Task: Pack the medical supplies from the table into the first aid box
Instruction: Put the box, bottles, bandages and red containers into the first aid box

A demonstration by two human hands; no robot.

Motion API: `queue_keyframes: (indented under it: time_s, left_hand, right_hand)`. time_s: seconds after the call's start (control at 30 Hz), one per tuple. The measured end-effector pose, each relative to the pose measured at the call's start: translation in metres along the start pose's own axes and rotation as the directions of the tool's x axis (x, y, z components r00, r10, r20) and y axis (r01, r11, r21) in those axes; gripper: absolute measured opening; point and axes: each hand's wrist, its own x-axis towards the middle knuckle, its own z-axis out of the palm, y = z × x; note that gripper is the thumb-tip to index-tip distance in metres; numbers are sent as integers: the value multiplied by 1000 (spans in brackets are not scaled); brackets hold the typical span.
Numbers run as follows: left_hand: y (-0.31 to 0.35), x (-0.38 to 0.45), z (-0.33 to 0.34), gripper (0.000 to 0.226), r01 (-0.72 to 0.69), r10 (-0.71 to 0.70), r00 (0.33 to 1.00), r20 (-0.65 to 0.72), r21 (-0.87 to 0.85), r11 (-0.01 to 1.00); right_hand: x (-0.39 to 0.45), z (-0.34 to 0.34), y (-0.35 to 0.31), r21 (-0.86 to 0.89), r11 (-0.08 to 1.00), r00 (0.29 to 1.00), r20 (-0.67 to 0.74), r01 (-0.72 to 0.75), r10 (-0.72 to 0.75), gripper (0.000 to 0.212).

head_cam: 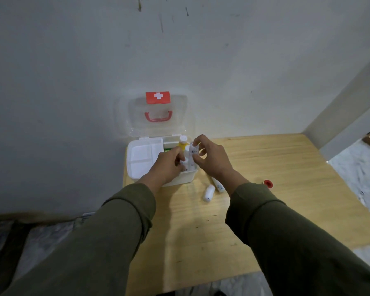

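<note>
The white first aid box (137, 177) stands open at the table's far left, its clear lid (156, 116) with a red cross label leaning on the wall. A white divided tray (142, 155) fills its left half. A yellow bottle (183, 144) stands inside at the back right. My right hand (209, 157) holds a white wrapped bandage roll (193, 151) upright over the box's right side. My left hand (169, 165) grips another white item (185, 164) inside the box. Two white rolls (208, 192) (218, 184) lie on the table in front of the box.
A small red-capped item (268, 183) sits on the wooden table (286, 199) right of my right wrist. The wall stands right behind the box. The table's right edge drops to a pale patterned floor (359, 167). Dark cloth lies low left.
</note>
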Motion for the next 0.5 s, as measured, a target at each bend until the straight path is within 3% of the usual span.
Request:
queue_keyframes:
  time_s: [0.27,0.5]
  left_hand:
    - [-5,6,-2,13,-3,3,1000,17,6,1000]
    - [-8,9,-3,11,19,-18,1000,23,-33,999]
  right_hand:
    - [2,-2,1,-45,999,1000,-11,25,-26,19]
    - [1,5,7,-182,982,995,91,57,-40,21]
